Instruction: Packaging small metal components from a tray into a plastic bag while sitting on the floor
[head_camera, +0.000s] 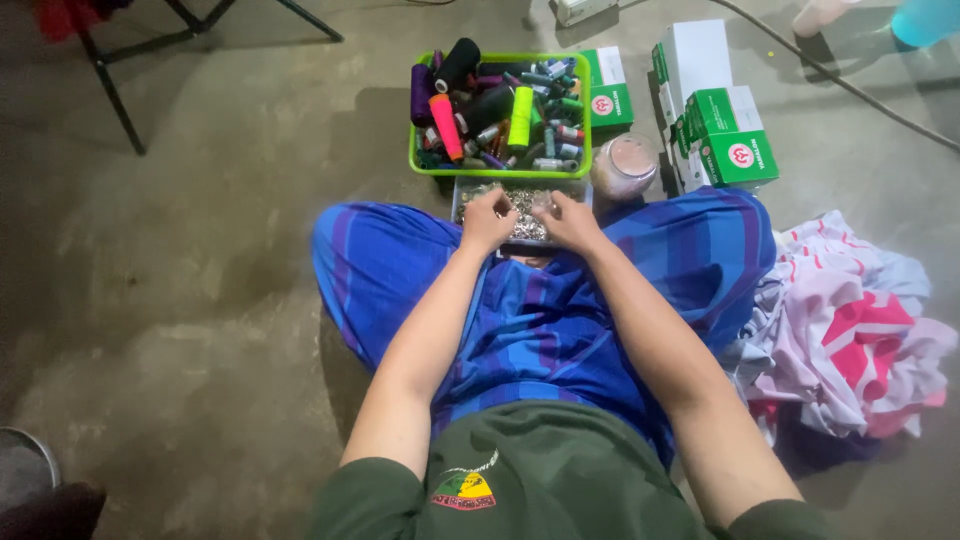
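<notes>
I sit cross-legged on a concrete floor in a blue striped wrap. Both hands rest over a clear shallow tray filled with small silvery metal pieces, just past my knees. My left hand is curled at the tray's left side, fingers bent into the pieces. My right hand is curled at the right side, fingertips pinched together over the pieces. What either hand grips is too small to make out.
A green basket of thread spools stands beyond the tray. A pink-lidded jar and green-and-white boxes sit at right. Crumpled pink and white cloth lies by my right knee. A black stand's legs are far left.
</notes>
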